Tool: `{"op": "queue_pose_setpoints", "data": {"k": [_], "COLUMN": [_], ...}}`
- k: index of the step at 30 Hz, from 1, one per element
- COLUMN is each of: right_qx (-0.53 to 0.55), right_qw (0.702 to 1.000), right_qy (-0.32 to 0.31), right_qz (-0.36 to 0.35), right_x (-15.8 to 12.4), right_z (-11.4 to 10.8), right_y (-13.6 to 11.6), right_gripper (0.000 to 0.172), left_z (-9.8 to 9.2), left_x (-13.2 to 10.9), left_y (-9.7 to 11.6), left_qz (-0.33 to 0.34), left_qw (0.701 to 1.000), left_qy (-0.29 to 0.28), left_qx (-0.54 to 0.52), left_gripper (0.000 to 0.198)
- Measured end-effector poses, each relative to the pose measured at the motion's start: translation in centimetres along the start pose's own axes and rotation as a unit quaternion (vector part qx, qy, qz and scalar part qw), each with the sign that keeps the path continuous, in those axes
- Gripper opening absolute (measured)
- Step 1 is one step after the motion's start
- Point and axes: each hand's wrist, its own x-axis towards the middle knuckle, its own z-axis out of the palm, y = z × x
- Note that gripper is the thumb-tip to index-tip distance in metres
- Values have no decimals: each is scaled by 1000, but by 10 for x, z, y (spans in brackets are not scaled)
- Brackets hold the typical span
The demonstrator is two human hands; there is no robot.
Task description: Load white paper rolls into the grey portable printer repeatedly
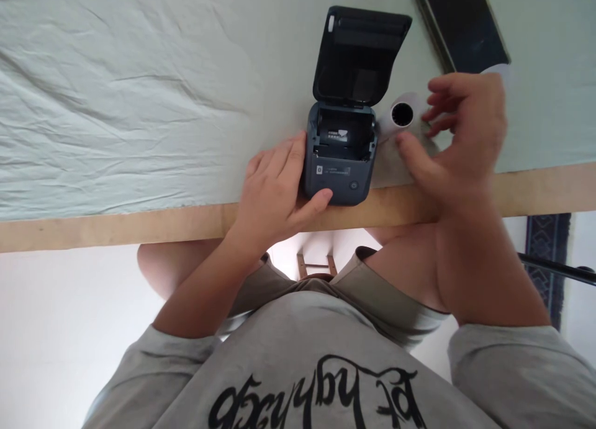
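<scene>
Printer (339,180) sat lid (361,56) up. Left hand (274,190) lay against its left side, thumb spread from fingers, over the near corner. Right hand (459,131) was right of printer, spread open by the white roll (389,123); contact unclear.

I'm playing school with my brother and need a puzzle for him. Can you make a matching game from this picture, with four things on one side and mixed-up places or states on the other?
Things
1. Lid
2. White roll
3. Left hand
4. Dark flat slab

Places and states
A. Against the left side of the dark device
B. Lying at the top right of the picture
C. Standing open above the device's hollow
D. Between the device and the right hand

Right pairs: 1-C, 2-D, 3-A, 4-B
</scene>
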Motion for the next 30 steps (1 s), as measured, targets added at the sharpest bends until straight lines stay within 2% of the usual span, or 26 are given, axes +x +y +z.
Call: {"op": "queue_pose_setpoints", "data": {"k": [2,4,6,9,12,15,21,26,30], "right_qx": [17,20,9,-43,-83,-86,-55,-74,-33], "right_qw": [993,977,972,981,984,986,995,994,993], "right_qy": [112,208,236,179,123,115,80,41,48], "right_qz": [-34,-42,-13,56,94,89,13,75,104], "right_x": [0,1,4,6,7,6,3,2,3], "right_z": [0,-1,-1,-3,-5,-4,-6,-5,-2], "right_y": [10,22,33,45,48,52,63,54,50], "right_gripper": [33,28,34,41,39,38,44,57,62], "left_z": [0,0,1,3,5,6,6,5,4], "left_x": [0,0,0,0,0,0,0,0,0], "left_y": [0,0,-1,-2,-2,-1,0,0,0], "left_qz": [-2,-3,-3,-5,-7,-3,-7,-4,-1], "left_qw": [1000,1000,1000,1000,1000,1000,999,999,999], "left_qy": [2,3,5,11,17,24,14,13,10], "left_qx": [-4,-4,-3,0,7,18,35,38,34], "left_gripper": [85,87,88,89,91,93,87,86,86]}}
